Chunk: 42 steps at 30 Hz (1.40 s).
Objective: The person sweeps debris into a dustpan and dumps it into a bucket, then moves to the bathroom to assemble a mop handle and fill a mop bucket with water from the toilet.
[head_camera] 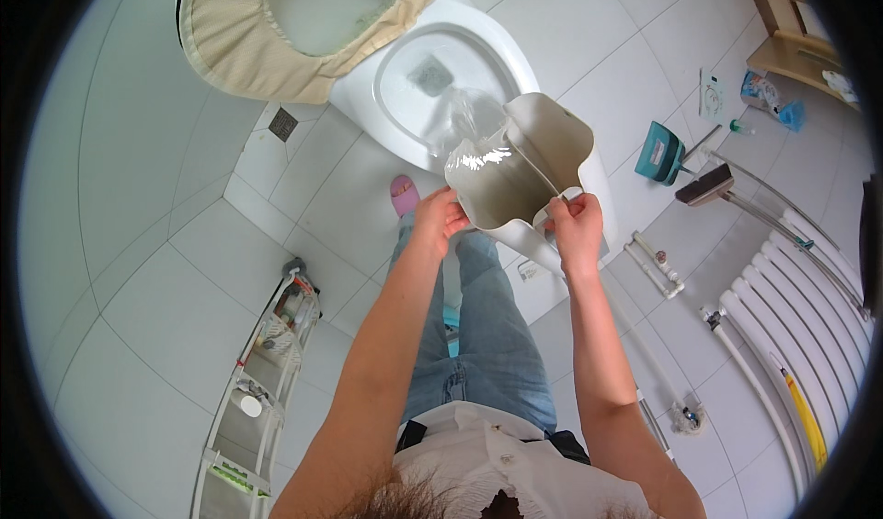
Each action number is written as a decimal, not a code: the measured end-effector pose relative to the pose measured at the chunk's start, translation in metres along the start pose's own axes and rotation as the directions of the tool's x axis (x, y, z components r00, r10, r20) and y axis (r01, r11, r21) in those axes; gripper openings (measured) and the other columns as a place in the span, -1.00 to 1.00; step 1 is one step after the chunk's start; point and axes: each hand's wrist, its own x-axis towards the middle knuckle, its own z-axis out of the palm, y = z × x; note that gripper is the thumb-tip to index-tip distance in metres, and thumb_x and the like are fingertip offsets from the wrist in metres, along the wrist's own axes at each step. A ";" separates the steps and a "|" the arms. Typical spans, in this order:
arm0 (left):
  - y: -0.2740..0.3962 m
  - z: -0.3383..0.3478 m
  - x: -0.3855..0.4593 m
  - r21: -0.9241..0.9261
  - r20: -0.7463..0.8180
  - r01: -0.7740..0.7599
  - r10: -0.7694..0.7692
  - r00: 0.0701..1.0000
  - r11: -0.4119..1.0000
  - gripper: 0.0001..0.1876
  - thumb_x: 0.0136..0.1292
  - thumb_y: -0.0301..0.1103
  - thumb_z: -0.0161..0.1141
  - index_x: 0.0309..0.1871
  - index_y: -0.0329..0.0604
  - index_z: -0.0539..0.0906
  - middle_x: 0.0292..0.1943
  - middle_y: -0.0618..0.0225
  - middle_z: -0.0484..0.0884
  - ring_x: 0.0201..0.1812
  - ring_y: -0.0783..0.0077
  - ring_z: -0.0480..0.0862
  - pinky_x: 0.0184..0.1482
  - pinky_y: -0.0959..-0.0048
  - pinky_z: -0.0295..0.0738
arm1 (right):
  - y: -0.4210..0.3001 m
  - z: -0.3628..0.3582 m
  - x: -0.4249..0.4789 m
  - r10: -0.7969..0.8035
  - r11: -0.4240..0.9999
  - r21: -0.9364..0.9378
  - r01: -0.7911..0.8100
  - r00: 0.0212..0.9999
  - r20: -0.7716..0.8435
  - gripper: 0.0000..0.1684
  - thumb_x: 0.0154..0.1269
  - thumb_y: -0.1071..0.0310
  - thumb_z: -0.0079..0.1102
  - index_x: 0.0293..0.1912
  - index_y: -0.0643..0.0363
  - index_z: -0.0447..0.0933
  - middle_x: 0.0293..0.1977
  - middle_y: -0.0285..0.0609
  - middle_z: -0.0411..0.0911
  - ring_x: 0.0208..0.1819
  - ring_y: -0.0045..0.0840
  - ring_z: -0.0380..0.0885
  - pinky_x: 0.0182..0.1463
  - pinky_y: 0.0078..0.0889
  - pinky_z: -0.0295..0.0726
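A white plastic bucket [597, 184] with a divider inside is tilted over the open toilet bowl [414, 115]. Clear water [476, 115] streams from its far lip down into the bowl. My left hand [437, 221] supports the bucket's left side, with its fingers partly hidden beneath the wall. On the near right, my right hand [577, 232] grips the rim beside a small grey part. Behind the bowl, the toilet seat [300, 81] stands raised, wrapped in a beige fabric cover.
A floor drain [283, 125] lies left of the toilet. At left stands a narrow white rack [265, 388] with toiletries. To the right are a teal dustpan [659, 154], a broom [705, 186], white pipes [652, 267] and a white radiator [786, 298]. A pink slipper [403, 196] shows below.
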 end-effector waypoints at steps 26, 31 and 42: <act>0.016 -0.031 -0.075 -0.158 0.141 -0.174 0.197 0.970 0.972 -0.44 0.36 -0.42 0.05 0.37 -0.44 0.20 0.33 -0.03 0.29 0.31 0.12 0.36 0.35 0.26 0.32 | -0.040 0.076 0.055 -0.104 0.950 -0.298 0.095 0.995 -0.013 -0.63 0.06 0.44 0.15 -0.17 0.54 0.40 -0.25 0.37 0.56 -0.13 0.10 0.58 -0.03 -0.05 0.57; 0.025 -0.044 -0.088 -0.135 0.127 -0.169 0.187 0.974 0.976 -0.43 0.36 -0.42 0.07 0.37 -0.44 0.20 0.32 -0.03 0.32 0.27 0.13 0.40 0.31 0.26 0.37 | -0.049 0.088 0.071 -0.027 0.918 -0.391 0.061 0.995 0.092 -0.59 0.05 0.43 0.18 -0.13 0.55 0.41 -0.26 0.32 0.59 -0.13 0.01 0.62 -0.05 -0.14 0.59; 0.041 -0.062 -0.094 -0.107 0.111 -0.178 0.190 0.976 0.978 -0.49 0.35 -0.46 0.05 0.32 -0.47 0.26 0.24 -0.07 0.40 0.20 0.09 0.48 0.26 0.21 0.43 | -0.080 0.094 0.075 0.025 0.908 -0.411 0.084 0.967 0.253 -0.85 0.07 0.54 0.06 -0.36 0.45 0.54 -0.56 0.05 0.62 -0.51 -0.28 0.68 -0.33 -0.35 0.68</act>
